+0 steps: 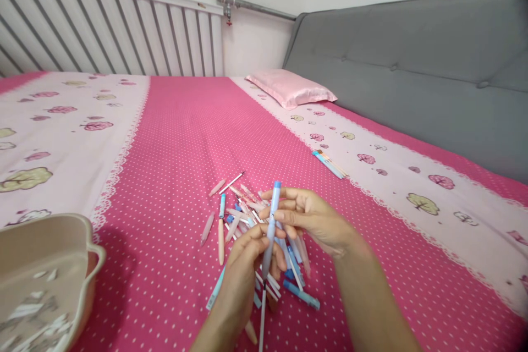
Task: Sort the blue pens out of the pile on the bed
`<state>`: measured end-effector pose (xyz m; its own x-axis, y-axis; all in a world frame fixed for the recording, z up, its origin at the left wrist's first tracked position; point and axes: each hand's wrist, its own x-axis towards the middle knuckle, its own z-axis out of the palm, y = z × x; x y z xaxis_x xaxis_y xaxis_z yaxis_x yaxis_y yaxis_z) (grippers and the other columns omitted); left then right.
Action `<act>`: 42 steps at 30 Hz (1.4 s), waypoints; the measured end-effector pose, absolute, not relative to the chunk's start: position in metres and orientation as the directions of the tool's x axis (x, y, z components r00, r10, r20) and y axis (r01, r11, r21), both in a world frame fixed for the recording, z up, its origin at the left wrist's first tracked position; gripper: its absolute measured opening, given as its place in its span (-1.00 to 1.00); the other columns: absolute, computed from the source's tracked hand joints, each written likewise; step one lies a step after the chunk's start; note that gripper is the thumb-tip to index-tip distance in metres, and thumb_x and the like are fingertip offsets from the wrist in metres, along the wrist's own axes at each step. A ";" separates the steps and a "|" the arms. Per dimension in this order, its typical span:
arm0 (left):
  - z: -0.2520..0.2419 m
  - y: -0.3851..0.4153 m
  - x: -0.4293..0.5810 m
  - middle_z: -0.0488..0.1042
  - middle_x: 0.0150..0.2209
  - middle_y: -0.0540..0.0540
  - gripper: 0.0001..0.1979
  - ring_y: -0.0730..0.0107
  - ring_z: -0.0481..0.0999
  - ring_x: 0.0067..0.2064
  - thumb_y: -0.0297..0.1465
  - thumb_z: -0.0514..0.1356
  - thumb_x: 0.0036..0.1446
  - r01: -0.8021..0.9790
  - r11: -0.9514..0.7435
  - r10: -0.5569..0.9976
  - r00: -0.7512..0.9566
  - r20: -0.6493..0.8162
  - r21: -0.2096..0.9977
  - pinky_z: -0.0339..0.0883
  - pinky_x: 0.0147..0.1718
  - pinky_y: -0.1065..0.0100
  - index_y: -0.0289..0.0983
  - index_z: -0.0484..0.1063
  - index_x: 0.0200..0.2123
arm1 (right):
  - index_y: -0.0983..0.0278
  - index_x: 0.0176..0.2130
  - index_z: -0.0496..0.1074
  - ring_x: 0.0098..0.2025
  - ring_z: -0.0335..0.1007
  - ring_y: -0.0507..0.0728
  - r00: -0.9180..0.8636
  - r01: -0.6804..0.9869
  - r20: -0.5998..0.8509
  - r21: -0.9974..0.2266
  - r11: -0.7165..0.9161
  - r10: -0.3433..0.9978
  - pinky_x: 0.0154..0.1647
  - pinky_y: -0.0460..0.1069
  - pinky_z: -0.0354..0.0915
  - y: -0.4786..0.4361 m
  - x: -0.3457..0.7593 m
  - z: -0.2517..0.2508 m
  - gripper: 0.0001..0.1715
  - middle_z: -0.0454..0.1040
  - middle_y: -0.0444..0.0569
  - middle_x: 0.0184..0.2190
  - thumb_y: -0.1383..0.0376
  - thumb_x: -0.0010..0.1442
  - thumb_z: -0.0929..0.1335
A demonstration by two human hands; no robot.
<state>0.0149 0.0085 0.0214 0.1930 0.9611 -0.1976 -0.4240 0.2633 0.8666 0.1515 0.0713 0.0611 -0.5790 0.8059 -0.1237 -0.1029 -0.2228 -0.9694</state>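
Observation:
A blue pen (270,230) stands nearly upright between both of my hands, above a loose pile of pen parts (247,214) on the pink dotted bedsheet (181,143). My left hand (243,272) grips the pen's lower barrel, fingers curled round it. My right hand (309,217) pinches the upper part near the cap. A thin white refill (262,316) sticks down from below my left hand. The pile holds several blue, pink and white barrels, caps and refills.
A beige plastic basin (49,280) with white scraps inside sits at the lower left. A few assembled pens (329,164) lie to the right on the pale border. A pink pillow (291,88) rests by the grey padded headboard (412,71).

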 end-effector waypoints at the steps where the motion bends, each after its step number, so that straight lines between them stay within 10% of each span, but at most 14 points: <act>1: 0.022 0.008 0.015 0.44 -0.60 -0.03 -0.76 0.54 0.28 -0.64 -0.35 0.01 0.08 -0.425 0.261 0.961 0.198 -0.192 0.866 0.10 -0.59 0.49 -0.34 0.40 -0.28 | 0.27 -0.05 0.38 -0.61 0.26 -0.13 -0.571 -0.100 -0.126 -0.970 -0.221 0.811 -0.68 -0.23 0.09 0.071 0.152 0.061 -0.53 0.51 0.00 -0.28 0.28 0.00 0.43; 13: 0.023 0.008 0.019 0.52 -0.46 -0.08 -0.72 0.48 0.40 -0.52 -0.28 0.27 -0.08 -0.378 0.195 0.979 0.131 -0.156 0.905 0.28 -0.43 0.42 -0.32 0.36 -0.32 | 0.31 -0.18 0.40 -0.59 0.25 -0.10 -0.451 -0.096 -0.165 -0.968 -0.231 0.877 -0.67 -0.22 0.10 0.071 0.149 0.061 -0.52 0.43 -0.15 -0.49 0.29 -0.15 0.50; 31: 0.025 0.008 0.018 0.52 -0.50 -0.04 -0.68 0.49 0.41 -0.53 -0.27 0.29 -0.11 -0.374 0.195 0.981 0.089 -0.175 0.907 0.27 -0.43 0.43 -0.30 0.31 -0.31 | 0.20 0.01 0.34 -0.12 0.37 0.06 -0.571 -0.160 -0.063 -0.969 -0.186 0.818 0.01 0.04 0.22 0.069 0.154 0.067 -0.51 0.48 -0.02 -0.19 0.26 0.05 0.40; 42: 0.023 0.008 0.018 0.52 -0.48 -0.06 -0.72 0.48 0.42 -0.51 -0.31 0.25 -0.04 -0.341 0.178 0.982 0.114 -0.148 0.923 0.28 -0.42 0.42 -0.32 0.31 -0.28 | 0.24 -0.08 0.37 -0.30 0.40 -0.01 -0.531 -0.125 -0.132 -0.965 -0.232 0.837 -0.20 -0.08 0.27 0.071 0.153 0.063 -0.50 0.47 -0.11 -0.35 0.30 -0.05 0.46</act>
